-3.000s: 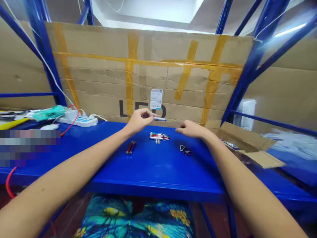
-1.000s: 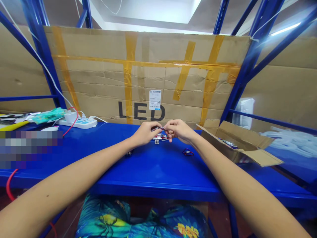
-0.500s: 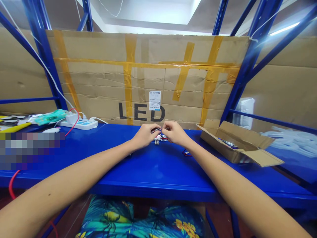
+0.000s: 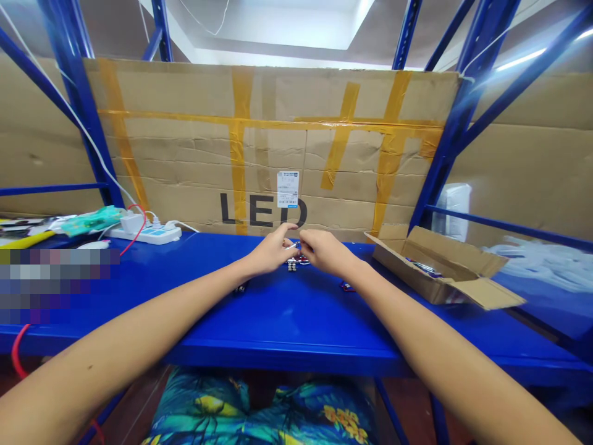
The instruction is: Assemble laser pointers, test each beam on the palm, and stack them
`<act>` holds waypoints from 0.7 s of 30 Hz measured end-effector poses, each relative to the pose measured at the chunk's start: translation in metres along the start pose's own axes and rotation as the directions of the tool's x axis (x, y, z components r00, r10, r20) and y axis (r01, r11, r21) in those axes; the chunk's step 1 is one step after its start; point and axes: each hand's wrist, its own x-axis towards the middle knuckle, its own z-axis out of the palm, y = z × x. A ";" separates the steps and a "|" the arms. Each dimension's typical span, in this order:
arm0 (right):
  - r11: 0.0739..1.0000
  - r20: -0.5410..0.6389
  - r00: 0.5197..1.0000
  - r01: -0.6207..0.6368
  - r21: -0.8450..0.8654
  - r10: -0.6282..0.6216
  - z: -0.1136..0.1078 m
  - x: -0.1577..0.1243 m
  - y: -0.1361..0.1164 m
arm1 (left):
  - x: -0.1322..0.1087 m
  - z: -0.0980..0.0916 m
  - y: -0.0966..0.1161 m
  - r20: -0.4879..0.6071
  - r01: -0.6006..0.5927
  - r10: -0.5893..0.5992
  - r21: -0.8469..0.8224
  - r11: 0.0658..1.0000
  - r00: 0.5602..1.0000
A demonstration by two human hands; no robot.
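Note:
Near the back of the blue table, my two hands meet over small parts. My left hand pinches a thin, whitish wire-like piece between thumb and fingers, its index finger raised. Right beside it, my right hand is closed, fingers curled at the other end of that piece; what it grips is mostly hidden. Below the fingers lies a cluster of small silvery parts with red and white wire-like bits. A small red-and-blue wired piece rests by my right wrist. By my left wrist is a small dark object.
An open cardboard box with thin metallic items stands at right. At left are a white power strip, a teal plastic packet and a red cable. A large cardboard sheet closes off the back between blue posts.
My left index finger has lifted and straightened. My right hand has turned, with its fingers now curled into a fist. The view has shifted slightly.

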 end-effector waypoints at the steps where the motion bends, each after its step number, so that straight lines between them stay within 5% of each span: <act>1: 1.000 0.019 1.000 0.010 -0.015 -0.010 -0.001 0.000 -0.001 | 0.000 0.000 -0.001 -0.005 -0.008 0.008 -0.002 1.000 1.000; 10: 0.998 0.073 0.997 0.038 -0.057 -0.034 -0.005 0.000 -0.006 | 0.006 -0.003 -0.007 -0.056 -0.003 0.008 0.092 0.996 0.998; 21: 0.948 0.060 0.986 -0.164 0.272 0.153 -0.015 -0.003 0.019 | 0.013 -0.024 -0.011 -0.010 0.037 -0.038 -0.076 0.996 0.999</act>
